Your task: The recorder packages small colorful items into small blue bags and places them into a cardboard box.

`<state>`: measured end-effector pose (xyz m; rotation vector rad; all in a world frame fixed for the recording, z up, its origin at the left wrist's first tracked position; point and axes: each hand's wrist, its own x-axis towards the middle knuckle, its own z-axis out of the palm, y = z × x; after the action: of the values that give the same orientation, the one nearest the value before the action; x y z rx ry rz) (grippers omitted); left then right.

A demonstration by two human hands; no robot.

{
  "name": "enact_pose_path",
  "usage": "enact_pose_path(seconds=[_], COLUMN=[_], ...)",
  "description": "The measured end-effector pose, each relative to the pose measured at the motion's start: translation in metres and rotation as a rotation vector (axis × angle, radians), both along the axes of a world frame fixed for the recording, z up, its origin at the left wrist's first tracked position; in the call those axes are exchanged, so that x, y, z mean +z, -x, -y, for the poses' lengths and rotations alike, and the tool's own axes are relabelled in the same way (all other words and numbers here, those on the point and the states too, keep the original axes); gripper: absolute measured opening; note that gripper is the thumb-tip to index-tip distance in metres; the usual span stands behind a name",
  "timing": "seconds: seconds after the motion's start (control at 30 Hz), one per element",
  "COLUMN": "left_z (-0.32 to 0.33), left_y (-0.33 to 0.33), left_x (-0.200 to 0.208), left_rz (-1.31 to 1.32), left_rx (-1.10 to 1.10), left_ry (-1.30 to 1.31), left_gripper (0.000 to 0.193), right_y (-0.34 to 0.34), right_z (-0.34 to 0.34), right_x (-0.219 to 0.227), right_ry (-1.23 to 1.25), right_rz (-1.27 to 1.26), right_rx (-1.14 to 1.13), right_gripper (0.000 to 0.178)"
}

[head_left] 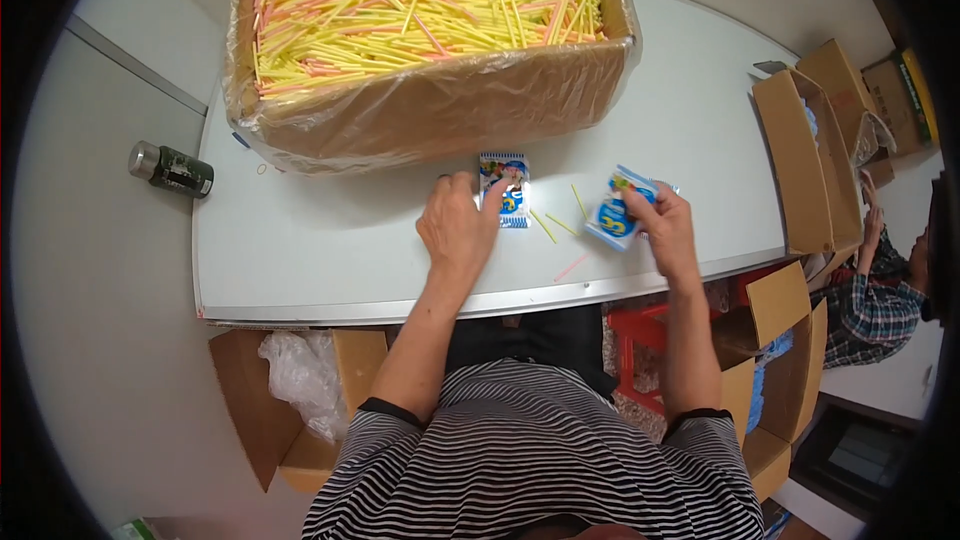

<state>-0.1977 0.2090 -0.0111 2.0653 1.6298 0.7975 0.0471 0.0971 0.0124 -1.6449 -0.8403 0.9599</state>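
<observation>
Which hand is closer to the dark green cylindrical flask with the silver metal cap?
Left. The left hand is right of the flask, over the white table; the right hand is farther right, holding a rectangular blue-and-white packet.

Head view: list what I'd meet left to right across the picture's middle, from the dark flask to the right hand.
Dark flask, small ring, left hand, flat-lying packet, loose yellow sticks, held packet, right hand.
</observation>
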Motion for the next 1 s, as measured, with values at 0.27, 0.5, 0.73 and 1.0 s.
enact_pose_path(seconds=[0.27,0.5,0.73,1.0], left_z=[-0.023,-0.024,-0.014,-0.002], left_y=[-0.001,0.006,0.019,0.031], left_x=[-0.022,-0.03,-0.036,-0.022], left_rz=[-0.031,0.123,0.054,0.306], left_rx=[-0.024,0.019,-0.068,-0.103], left_ry=[0.297,0.256,0.003,-0.016], left_gripper=[0.038,0.03,0.027,0.023], right_y=[-0.044,-0.009,0.01,0.031], right_z=[0.003,-0.079,-0.227,-0.289], right_x=[-0.015,0.117,0.185,0.195], right_ry=[0.273,-0.417,-0.415,0.208], right_rz=[1.134,1.107,1.589,1.847], right_rx=[0.0,0.009,0.111,0.313], right_gripper=[0.034,0.016,0.023,0.025])
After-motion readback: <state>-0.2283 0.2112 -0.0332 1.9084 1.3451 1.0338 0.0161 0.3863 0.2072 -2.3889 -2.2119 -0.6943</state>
